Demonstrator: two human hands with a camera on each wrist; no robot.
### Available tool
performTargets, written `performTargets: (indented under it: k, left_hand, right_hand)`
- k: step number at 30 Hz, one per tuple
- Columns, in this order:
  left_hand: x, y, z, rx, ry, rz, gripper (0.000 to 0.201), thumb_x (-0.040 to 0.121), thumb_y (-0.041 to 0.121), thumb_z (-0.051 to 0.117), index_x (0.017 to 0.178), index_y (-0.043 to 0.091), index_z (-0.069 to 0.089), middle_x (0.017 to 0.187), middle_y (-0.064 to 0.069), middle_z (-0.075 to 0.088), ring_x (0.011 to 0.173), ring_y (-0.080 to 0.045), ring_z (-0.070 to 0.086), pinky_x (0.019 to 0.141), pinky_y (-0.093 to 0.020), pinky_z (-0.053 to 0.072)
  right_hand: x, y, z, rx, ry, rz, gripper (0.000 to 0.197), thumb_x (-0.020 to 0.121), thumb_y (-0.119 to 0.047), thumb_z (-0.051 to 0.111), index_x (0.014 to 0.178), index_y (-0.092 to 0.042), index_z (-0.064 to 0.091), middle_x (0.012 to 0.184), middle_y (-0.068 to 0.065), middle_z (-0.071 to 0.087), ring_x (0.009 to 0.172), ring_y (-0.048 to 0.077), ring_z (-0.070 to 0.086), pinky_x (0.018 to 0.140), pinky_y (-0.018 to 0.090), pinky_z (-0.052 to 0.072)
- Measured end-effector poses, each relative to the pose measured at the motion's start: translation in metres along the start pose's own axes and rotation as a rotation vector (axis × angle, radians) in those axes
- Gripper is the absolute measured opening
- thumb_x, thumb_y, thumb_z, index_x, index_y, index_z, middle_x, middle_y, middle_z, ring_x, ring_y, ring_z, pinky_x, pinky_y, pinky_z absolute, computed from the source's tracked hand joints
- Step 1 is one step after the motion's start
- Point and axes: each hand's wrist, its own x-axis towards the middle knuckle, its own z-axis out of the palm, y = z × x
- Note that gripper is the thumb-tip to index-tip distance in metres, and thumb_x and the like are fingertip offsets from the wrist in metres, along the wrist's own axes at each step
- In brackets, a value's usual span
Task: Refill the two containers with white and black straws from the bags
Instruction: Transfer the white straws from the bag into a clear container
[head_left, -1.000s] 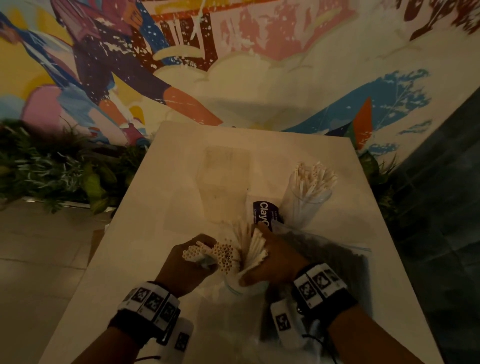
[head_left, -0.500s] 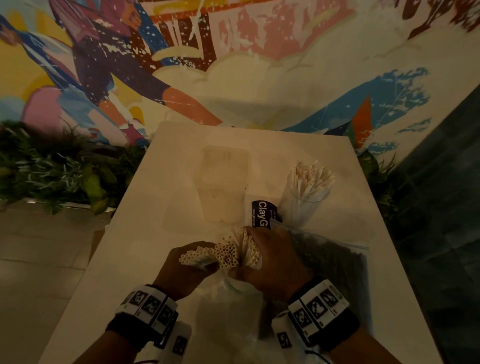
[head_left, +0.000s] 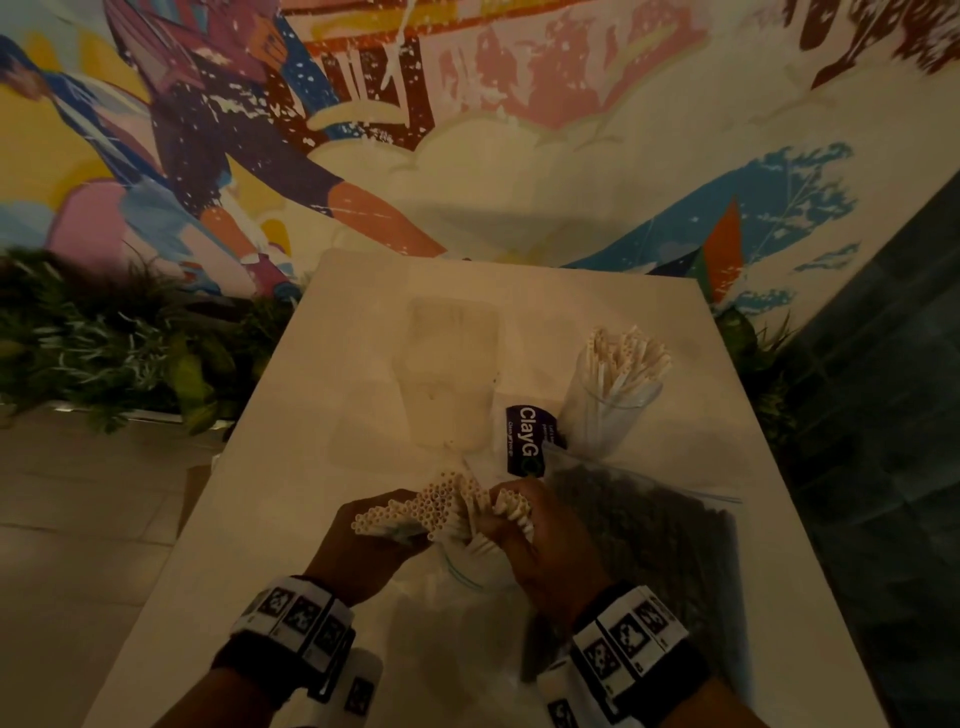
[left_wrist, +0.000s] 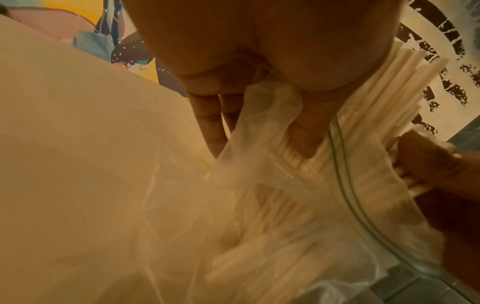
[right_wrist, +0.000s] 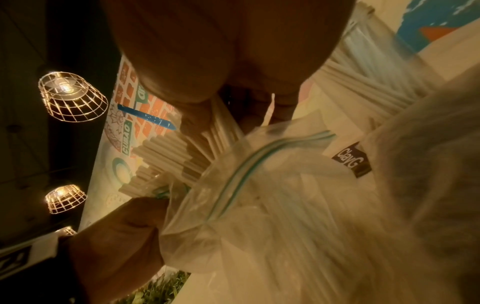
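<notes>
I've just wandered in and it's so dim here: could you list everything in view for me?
table: one, pale, centre.
clear container: one, upright, far right of the table, full of white straws.
white straws: one bundle, sticking out of the clear zip bag, near edge.
bag of dark straws: one, flat, right of the hands.
dark label: one, by the container.
mural: one, many colours, behind.
plants: green, beside the table.
wire lamps: at least two, overhead.
left hand: grips straws and bag.
right hand: grips the straws.
</notes>
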Motion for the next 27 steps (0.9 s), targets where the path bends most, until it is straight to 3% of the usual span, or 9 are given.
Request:
performTargets:
  k: [3,5,9,11,14,19,21,24,27]
  left_hand:
    - [-0.001,-0.001,0.0,-0.02,0.0,0.01,0.027,0.063,0.044,0.069,0.09,0.048,0.069,0.095,0.017,0.071,0.092,-0.006,0.067,0.081,-0.022,0.052]
    - [-0.001,-0.001,0.0,-0.029,0.008,0.018,0.028,0.062,0.043,0.069,0.089,0.047,0.069,0.094,0.017,0.071,0.091,-0.005,0.066,0.08,-0.019,0.051]
    - [-0.003,0.0,0.0,-0.048,0.021,0.041,0.032,0.059,0.051,0.075,0.09,0.046,0.07,0.093,0.019,0.071,0.09,-0.002,0.066,0.078,-0.013,0.05]
    - [-0.004,0.0,0.0,-0.063,0.029,0.046,0.036,0.058,0.06,0.075,0.09,0.044,0.071,0.094,0.018,0.072,0.09,-0.003,0.067,0.078,-0.014,0.05]
    - [-0.006,0.0,0.0,-0.047,0.023,0.056,0.033,0.06,0.058,0.074,0.091,0.046,0.07,0.094,0.02,0.071,0.09,-0.001,0.066,0.079,-0.012,0.05]
    - [-0.005,-0.002,0.001,-0.089,0.015,0.024,0.028,0.064,0.04,0.071,0.091,0.037,0.072,0.094,0.012,0.073,0.091,-0.008,0.067,0.08,-0.017,0.052]
    - [-0.005,-0.002,0.001,-0.104,0.017,0.011,0.028,0.063,0.039,0.072,0.091,0.037,0.072,0.095,0.01,0.073,0.091,-0.01,0.068,0.08,-0.019,0.052]
    - [-0.005,-0.003,0.0,-0.085,0.013,0.009,0.028,0.062,0.04,0.071,0.09,0.042,0.072,0.094,0.013,0.072,0.091,-0.008,0.067,0.081,-0.02,0.053]
    - [-0.005,-0.005,-0.001,-0.061,0.011,0.007,0.028,0.061,0.041,0.07,0.089,0.046,0.071,0.095,0.014,0.072,0.092,-0.01,0.068,0.084,-0.026,0.053]
  right_hand:
    - [-0.003,0.008,0.002,0.015,0.03,0.026,0.028,0.084,-0.056,0.046,0.091,-0.03,0.051,0.087,-0.017,0.056,0.081,-0.004,0.053,0.073,0.011,0.042]
    - [-0.004,0.012,0.003,0.027,0.043,0.032,0.015,0.087,-0.045,0.05,0.091,-0.031,0.05,0.09,-0.009,0.06,0.084,0.001,0.055,0.077,0.021,0.047]
    - [-0.005,0.005,-0.001,0.067,0.109,0.003,0.002,0.089,-0.037,0.048,0.088,-0.036,0.049,0.089,-0.004,0.059,0.084,0.002,0.055,0.075,0.011,0.042]
    - [-0.005,-0.002,-0.004,0.1,0.149,-0.046,0.005,0.091,-0.033,0.045,0.087,-0.036,0.048,0.086,-0.005,0.058,0.083,0.001,0.054,0.073,0.006,0.038]
    - [-0.003,-0.002,-0.004,0.088,0.154,-0.09,0.005,0.091,-0.037,0.042,0.09,-0.036,0.048,0.087,-0.004,0.057,0.083,0.003,0.053,0.075,0.008,0.04]
    - [-0.005,0.007,0.007,-0.019,0.087,-0.044,0.017,0.089,-0.035,0.046,0.101,-0.025,0.054,0.093,-0.003,0.056,0.087,0.009,0.053,0.078,0.002,0.032]
    - [-0.005,0.007,0.006,-0.024,0.101,-0.052,0.01,0.088,-0.035,0.048,0.098,-0.034,0.05,0.091,-0.008,0.052,0.085,0.004,0.049,0.077,0.001,0.033]
    - [-0.006,0.01,0.005,-0.065,0.088,-0.051,0.012,0.087,-0.04,0.046,0.091,-0.029,0.049,0.084,-0.009,0.05,0.081,0.009,0.05,0.076,0.015,0.04]
    - [-0.007,0.012,0.008,-0.135,0.074,-0.04,0.022,0.088,-0.041,0.044,0.086,-0.02,0.05,0.078,-0.008,0.047,0.076,0.012,0.049,0.072,0.022,0.042]
